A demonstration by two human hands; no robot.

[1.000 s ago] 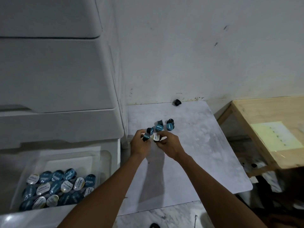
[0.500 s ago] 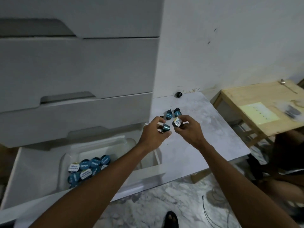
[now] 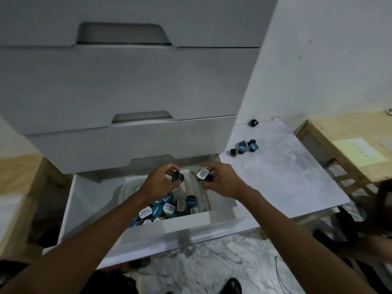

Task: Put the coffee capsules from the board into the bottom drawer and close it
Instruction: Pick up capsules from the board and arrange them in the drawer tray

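The bottom drawer (image 3: 174, 227) of a white cabinet stands pulled out, with a clear tub inside holding several blue and white coffee capsules (image 3: 167, 207). Above that tub my left hand (image 3: 161, 181) grips a dark capsule with a blue lid (image 3: 178, 176). My right hand (image 3: 220, 179) holds a white-lidded capsule (image 3: 202, 174) beside it. On the pale marbled board (image 3: 282, 177) to the right lie three capsules in a cluster (image 3: 244, 147) and a single black one (image 3: 253, 122) by the wall.
Closed white drawers (image 3: 127, 85) rise above the open one. A wooden table (image 3: 358, 149) with a yellow sheet stands right of the board. Marble floor lies below, with a thin cable (image 3: 280, 272) and a dark sandal (image 3: 231, 285).
Both hands have lifted a capsule each off the board and carried them left and down, from above the board to above the open drawer. The view has swung left toward the cabinet.
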